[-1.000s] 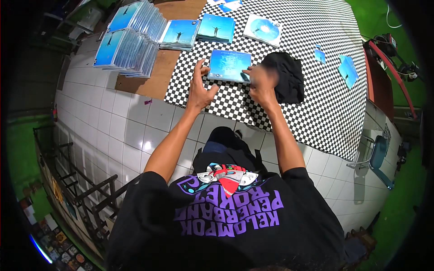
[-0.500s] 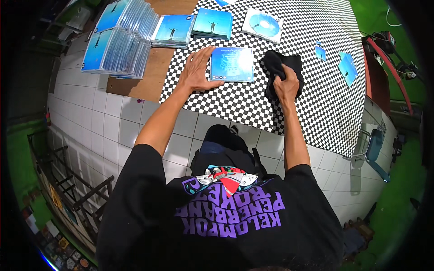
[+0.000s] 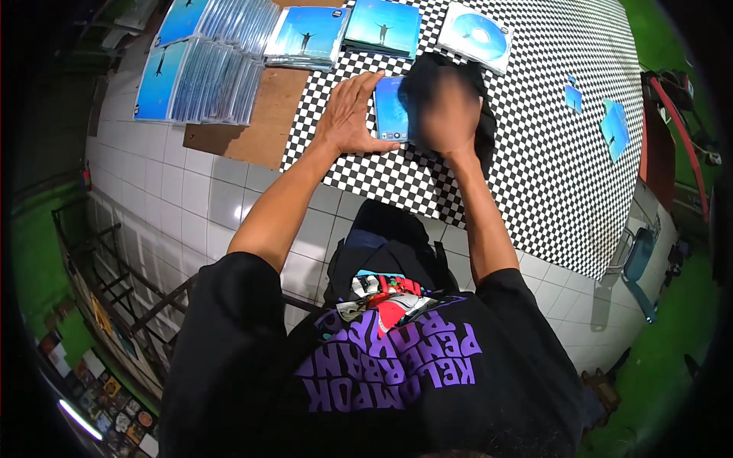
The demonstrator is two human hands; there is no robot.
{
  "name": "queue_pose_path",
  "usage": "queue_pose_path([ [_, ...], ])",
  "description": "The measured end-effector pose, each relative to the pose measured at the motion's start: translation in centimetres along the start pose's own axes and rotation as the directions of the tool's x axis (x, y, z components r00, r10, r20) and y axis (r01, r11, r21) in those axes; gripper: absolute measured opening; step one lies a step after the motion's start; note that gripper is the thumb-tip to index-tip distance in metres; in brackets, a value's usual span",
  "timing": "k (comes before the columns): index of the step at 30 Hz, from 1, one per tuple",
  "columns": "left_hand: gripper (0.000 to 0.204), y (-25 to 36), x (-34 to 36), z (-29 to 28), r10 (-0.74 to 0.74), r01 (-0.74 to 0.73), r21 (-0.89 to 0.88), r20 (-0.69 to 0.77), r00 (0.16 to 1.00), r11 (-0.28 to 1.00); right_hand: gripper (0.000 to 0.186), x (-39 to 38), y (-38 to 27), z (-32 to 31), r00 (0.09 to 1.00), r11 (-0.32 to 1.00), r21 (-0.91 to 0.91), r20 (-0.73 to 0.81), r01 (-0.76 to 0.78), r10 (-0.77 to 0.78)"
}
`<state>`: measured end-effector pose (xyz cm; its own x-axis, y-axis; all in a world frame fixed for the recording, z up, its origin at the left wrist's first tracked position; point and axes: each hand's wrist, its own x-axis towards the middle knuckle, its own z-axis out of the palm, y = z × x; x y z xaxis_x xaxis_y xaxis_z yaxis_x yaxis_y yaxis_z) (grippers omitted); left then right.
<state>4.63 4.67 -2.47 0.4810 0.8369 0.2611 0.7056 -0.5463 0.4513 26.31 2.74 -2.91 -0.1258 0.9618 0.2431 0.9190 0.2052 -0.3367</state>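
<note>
My left hand braces a blue CD case on the checkered tablecloth, its fingers at the upper left corner and its thumb along the lower edge. My right hand holds a bunched black cloth over the right part of the case, hiding it. The right fingers are smeared by motion, but the cloth moves with that hand.
Tall stacks of blue CD cases stand at the left, by a bare wooden board. Two shorter piles and an open case with a disc lie behind. Loose blue inserts lie right. A chair is beyond.
My right hand took hold of the black cloth from the table and has brought it leftward onto the case. My left hand shifted to hold the case's left side.
</note>
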Motion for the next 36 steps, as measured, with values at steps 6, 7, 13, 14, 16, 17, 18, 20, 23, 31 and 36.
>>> queue_pose_path([
  [6, 0.129, -0.8, -0.1, 0.8, -0.06, 0.057, 0.051, 0.066, 0.996, 0.997, 0.051, -1.0, -4.5, 0.6, 0.985, 0.987, 0.151, 0.156, 0.05, -0.074],
  [7, 0.128, -0.9, -0.2, 0.8, -0.087, 0.081, 0.072, 0.084, 0.993, 0.994, 0.051, -1.1, -4.7, 1.0, 0.969, 0.973, 0.207, 0.197, 0.105, -0.147],
  [13, 0.13, -0.5, -0.3, 0.3, 0.008, -0.008, 0.013, 0.008, 1.0, 1.0, 0.054, -1.5, -3.3, 0.3, 0.995, 0.997, 0.072, 0.092, 0.038, -0.044],
  [14, 0.131, -1.1, -0.1, 0.6, 0.014, -0.015, 0.027, 0.019, 1.0, 1.0, 0.053, -1.9, -5.3, 0.3, 0.985, 0.992, 0.1, 0.144, 0.083, -0.097],
  [16, 0.132, -1.3, -0.1, 0.6, 0.024, -0.025, 0.037, 0.037, 0.999, 0.999, 0.052, -1.8, -5.5, 0.1, 0.97, 0.985, 0.13, 0.196, 0.118, -0.142],
  [17, 0.131, -1.0, -0.1, 0.4, 0.009, -0.01, 0.022, 0.027, 1.0, 1.0, 0.052, -1.1, -3.9, -0.4, 0.975, 0.985, 0.135, 0.177, 0.109, -0.132],
  [18, 0.13, -0.7, -0.1, 0.2, -0.005, 0.005, 0.006, 0.017, 1.0, 1.0, 0.052, -0.4, -2.3, -0.7, 0.98, 0.985, 0.139, 0.159, 0.101, -0.123],
  [20, 0.129, -0.3, -0.1, 0.0, -0.023, 0.023, -0.01, 0.007, 1.0, 1.0, 0.052, 0.1, -1.4, -0.5, 0.983, 0.985, 0.143, 0.143, 0.094, -0.114],
  [23, 0.134, 0.1, 0.3, 0.1, 0.017, -0.017, 0.006, 0.003, 1.0, 1.0, 0.05, -0.1, -1.2, 0.3, 0.991, 0.99, 0.058, -0.012, -0.131, 0.132],
  [31, 0.132, -0.4, -0.5, 0.2, 0.003, -0.003, 0.021, -0.002, 1.0, 1.0, 0.052, -1.8, 1.4, -1.7, 0.997, 0.997, 0.029, 0.015, -0.072, 0.071],
  [36, 0.133, -0.2, 0.1, 0.4, -0.009, 0.008, 0.035, 0.029, 1.0, 0.999, 0.051, -1.9, 7.8, -2.9, 0.906, 0.821, 0.465, -0.085, -0.332, 0.414],
])
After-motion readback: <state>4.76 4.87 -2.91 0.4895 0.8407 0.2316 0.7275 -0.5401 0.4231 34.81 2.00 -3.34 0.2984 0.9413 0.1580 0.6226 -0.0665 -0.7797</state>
